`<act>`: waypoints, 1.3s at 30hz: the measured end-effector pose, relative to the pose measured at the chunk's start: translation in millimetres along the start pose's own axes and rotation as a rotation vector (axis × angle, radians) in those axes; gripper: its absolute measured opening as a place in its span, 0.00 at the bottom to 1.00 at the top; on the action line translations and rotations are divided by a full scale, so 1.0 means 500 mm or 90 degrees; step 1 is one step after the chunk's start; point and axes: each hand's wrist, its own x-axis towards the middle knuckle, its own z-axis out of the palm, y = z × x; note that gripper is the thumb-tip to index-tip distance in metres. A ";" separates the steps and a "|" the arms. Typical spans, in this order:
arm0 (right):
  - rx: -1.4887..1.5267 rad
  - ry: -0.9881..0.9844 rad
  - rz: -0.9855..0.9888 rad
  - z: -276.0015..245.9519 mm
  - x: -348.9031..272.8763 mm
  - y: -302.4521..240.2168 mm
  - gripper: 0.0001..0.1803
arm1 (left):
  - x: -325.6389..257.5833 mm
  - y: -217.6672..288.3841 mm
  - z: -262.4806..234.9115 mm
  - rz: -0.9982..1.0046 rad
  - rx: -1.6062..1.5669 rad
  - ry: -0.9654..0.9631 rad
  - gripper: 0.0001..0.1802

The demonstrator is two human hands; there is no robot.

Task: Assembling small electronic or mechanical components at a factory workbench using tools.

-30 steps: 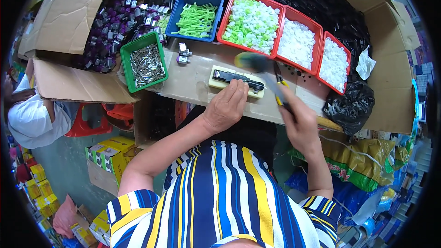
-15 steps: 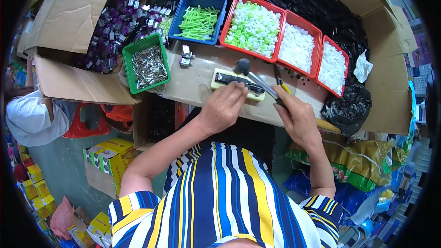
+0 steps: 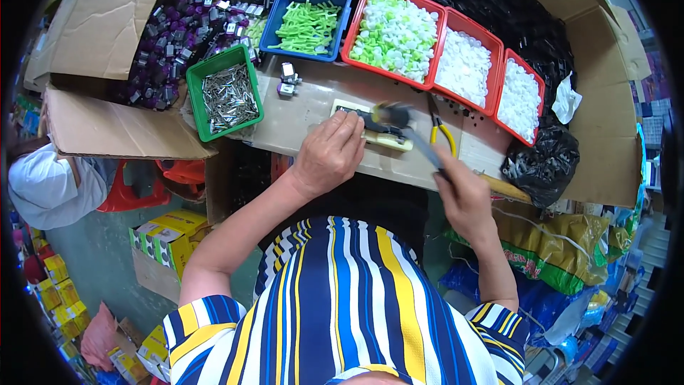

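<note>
Head view: left hand (image 3: 329, 155) pressed flat on the pale jig block (image 3: 376, 134) on the bench (image 3: 299, 110), fingers together, steadying it. Right hand (image 3: 464, 196) with grip wrapped round the hammer (image 3: 417, 139) handle; head blurred, now down right over the block, lower than half a second ago and well below its raised position a second ago. Reads as a strike landing on the dark part seated in the jig. Yellow-handled pliers (image 3: 440, 127) just beside. Green tray of metal pins (image 3: 226, 97) to the left, apart.
</note>
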 end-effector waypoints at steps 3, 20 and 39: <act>-0.116 -0.249 0.206 -0.009 -0.009 -0.007 0.24 | -0.006 0.000 -0.003 -0.006 0.000 -0.026 0.19; 0.012 0.051 0.166 -0.057 -0.068 -0.002 0.23 | 0.026 -0.005 0.008 0.075 -0.036 -0.087 0.21; -0.086 -0.124 0.224 -0.018 -0.055 0.017 0.22 | 0.029 -0.002 0.011 0.092 -0.028 -0.085 0.21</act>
